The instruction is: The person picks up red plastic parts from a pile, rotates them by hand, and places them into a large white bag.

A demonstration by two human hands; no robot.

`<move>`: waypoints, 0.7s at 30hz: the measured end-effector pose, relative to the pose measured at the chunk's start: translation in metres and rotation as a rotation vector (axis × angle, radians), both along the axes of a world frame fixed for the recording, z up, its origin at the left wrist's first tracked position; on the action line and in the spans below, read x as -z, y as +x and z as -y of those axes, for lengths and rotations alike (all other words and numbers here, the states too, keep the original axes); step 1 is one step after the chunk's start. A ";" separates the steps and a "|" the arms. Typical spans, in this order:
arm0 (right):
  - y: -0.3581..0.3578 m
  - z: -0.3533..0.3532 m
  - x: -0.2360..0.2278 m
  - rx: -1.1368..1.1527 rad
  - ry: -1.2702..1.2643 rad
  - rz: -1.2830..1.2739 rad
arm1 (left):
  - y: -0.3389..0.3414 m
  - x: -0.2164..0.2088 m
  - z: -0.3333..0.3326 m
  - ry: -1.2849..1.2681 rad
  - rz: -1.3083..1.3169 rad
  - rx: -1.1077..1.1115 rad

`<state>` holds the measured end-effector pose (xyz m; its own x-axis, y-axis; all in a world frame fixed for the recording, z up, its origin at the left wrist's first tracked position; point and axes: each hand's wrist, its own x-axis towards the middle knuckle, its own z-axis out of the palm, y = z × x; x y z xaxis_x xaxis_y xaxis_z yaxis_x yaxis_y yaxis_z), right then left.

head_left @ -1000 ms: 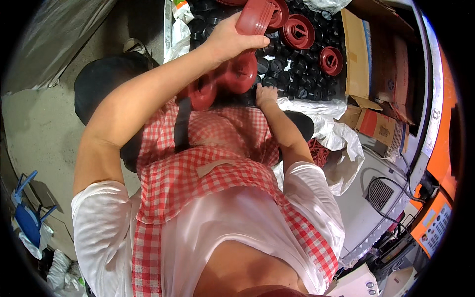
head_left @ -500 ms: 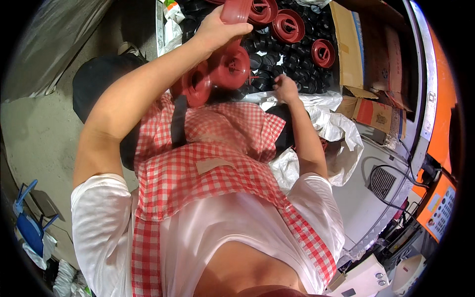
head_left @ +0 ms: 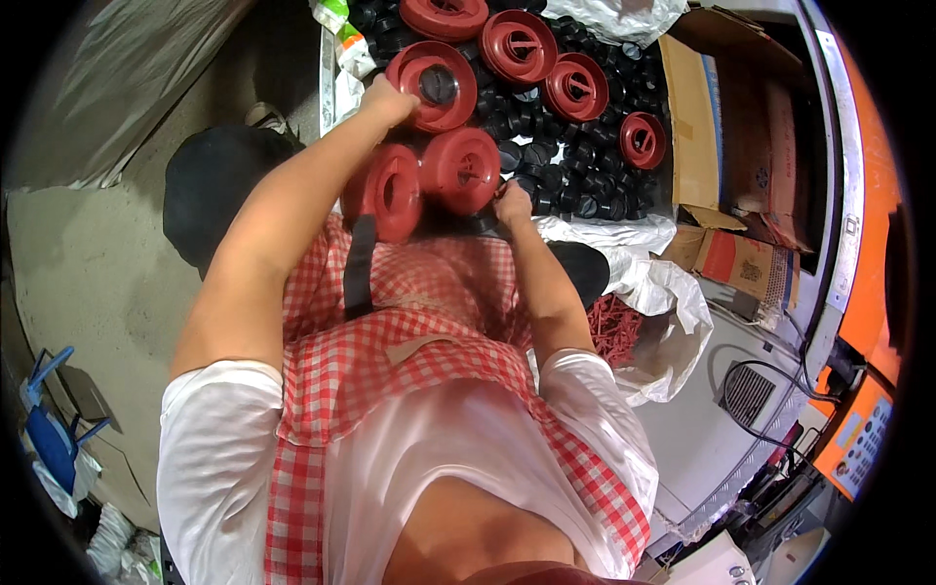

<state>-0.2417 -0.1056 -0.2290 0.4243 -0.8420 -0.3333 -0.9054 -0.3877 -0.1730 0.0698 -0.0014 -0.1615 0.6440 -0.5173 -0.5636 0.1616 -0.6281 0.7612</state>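
My left hand (head_left: 390, 102) grips the left rim of a red ring-shaped plastic part (head_left: 466, 88) with a black cap (head_left: 438, 85) showing in its opening. Closer to me, a red round part (head_left: 460, 161) with a bar across its centre leans beside another red part (head_left: 392, 195), just above my apron. My right hand (head_left: 512, 205) is closed beside the lower right of the barred part, at the near edge of many loose black caps (head_left: 585, 161). Whatever its fingers hold, if anything, is too small to make out.
More red round parts (head_left: 518, 47) lie on the caps towards the back right. A white sack (head_left: 673, 341) with thin red sticks (head_left: 614, 330) stands by my right arm. Cardboard boxes (head_left: 694, 127) and a grey machine housing (head_left: 712, 429) are on the right.
My left hand has come down and left with a red part, now lower over the caps. My right hand has moved left and nearer, up to the barred red part.
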 end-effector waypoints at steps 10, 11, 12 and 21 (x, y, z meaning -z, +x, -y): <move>-0.147 -0.029 -0.239 0.366 -0.639 0.474 | -0.079 -0.084 -0.076 0.041 0.695 1.609; -0.179 -0.033 -0.248 0.468 -0.716 0.488 | -0.081 -0.074 -0.088 0.143 0.765 1.782; -0.226 -0.037 -0.246 0.543 -0.733 0.585 | -0.084 -0.067 -0.093 0.309 0.723 1.924; -0.243 -0.036 -0.247 0.318 -0.846 0.045 | -0.068 -0.107 -0.085 0.228 0.624 1.850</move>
